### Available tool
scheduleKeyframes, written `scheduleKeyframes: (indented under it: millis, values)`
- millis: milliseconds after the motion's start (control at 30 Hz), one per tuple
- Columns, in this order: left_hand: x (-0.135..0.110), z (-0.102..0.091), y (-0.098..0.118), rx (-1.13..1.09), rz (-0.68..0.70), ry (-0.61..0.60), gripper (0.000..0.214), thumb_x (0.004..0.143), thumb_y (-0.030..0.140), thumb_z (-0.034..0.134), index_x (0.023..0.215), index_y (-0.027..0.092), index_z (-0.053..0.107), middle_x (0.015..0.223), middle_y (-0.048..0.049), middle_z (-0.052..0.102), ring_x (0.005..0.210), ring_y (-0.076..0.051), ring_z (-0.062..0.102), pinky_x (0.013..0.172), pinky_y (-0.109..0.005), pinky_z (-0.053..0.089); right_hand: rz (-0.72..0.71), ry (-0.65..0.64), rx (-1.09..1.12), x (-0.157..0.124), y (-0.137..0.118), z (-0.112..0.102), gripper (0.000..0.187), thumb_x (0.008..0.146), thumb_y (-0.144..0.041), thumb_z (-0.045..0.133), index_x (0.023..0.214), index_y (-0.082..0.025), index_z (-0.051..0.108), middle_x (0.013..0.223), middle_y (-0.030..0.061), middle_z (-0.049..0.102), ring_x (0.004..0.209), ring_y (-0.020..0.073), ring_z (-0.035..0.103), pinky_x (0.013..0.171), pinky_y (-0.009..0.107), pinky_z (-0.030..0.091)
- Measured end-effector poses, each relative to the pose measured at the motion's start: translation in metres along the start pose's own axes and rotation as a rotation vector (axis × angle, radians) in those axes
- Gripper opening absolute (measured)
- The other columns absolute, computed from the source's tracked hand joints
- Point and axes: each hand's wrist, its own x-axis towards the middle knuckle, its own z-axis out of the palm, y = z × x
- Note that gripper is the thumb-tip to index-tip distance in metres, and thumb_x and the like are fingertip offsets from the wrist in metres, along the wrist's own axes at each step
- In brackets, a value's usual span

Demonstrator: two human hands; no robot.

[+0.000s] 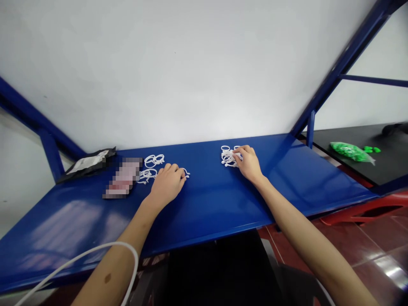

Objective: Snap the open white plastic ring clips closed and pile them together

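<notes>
My left hand point(169, 182) rests low over the blue table, its fingers curled down around a white plastic loop point(187, 173) whose ends stick out past the thumb. The fingertips are hidden. Beside it on the left lie more white loops point(149, 173) with small knobs, and behind these sits another group of white loops point(154, 160). Farther right, my right hand point(248, 163) pinches a thin white loop between thumb and fingers, at a small pile of white loops point(228, 157). The fingers cover part of that pile.
A phone-like flat object point(124, 177), blurred out, lies left of the loops. Behind it is a black plastic packet point(89, 163) with a white label. Blue frame bars point(338, 72) slope at both sides. A bag of green pieces point(349, 151) lies on a black table at right.
</notes>
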Motion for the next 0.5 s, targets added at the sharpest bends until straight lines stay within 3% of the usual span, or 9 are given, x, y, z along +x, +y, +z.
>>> scheduleKeyframes:
  millis: [167,267,433,500]
  values:
    - [0.002,-0.001,0.006,-0.042,0.002,-0.002,0.019,0.094,0.022,0.049,0.084,0.019,0.065,0.095,-0.0128,0.068,0.096,-0.031,0.057,0.079,-0.042,0.043,0.0,0.011,-0.008,-0.007,-0.017,-0.001,0.018,0.095,-0.027,0.058,0.106,-0.018,0.07,0.107,0.0141,0.063,0.101,0.0309,0.056,0.092,0.049,0.05]
    - [0.002,-0.007,0.016,-0.254,-0.016,0.006,0.018,0.095,0.022,0.046,0.085,0.02,0.061,0.09,-0.0088,0.069,0.093,-0.028,0.058,0.08,-0.04,0.044,-0.06,-0.002,0.043,-0.015,-0.041,-0.005,0.016,0.096,-0.026,0.057,0.104,-0.019,0.069,0.104,0.0132,0.063,0.101,0.0307,0.057,0.092,0.05,0.05]
    - [-0.001,-0.015,0.037,-0.816,-0.005,-0.126,0.018,0.098,0.034,0.046,0.091,0.022,0.057,0.078,0.0015,0.066,0.07,-0.015,0.06,0.068,-0.029,0.046,-0.269,-0.284,0.371,-0.028,-0.078,-0.007,0.022,0.1,-0.026,0.052,0.118,-0.021,0.064,0.117,0.0107,0.065,0.113,0.0253,0.06,0.101,0.045,0.049]
    - [-0.002,-0.013,0.042,-0.93,0.001,-0.142,0.02,0.098,0.038,0.046,0.091,0.022,0.057,0.076,0.003,0.064,0.067,-0.014,0.06,0.067,-0.028,0.048,-0.272,-0.388,0.502,-0.031,-0.086,-0.007,0.022,0.103,-0.025,0.047,0.117,-0.022,0.064,0.115,0.0085,0.068,0.109,0.0217,0.063,0.097,0.04,0.051]
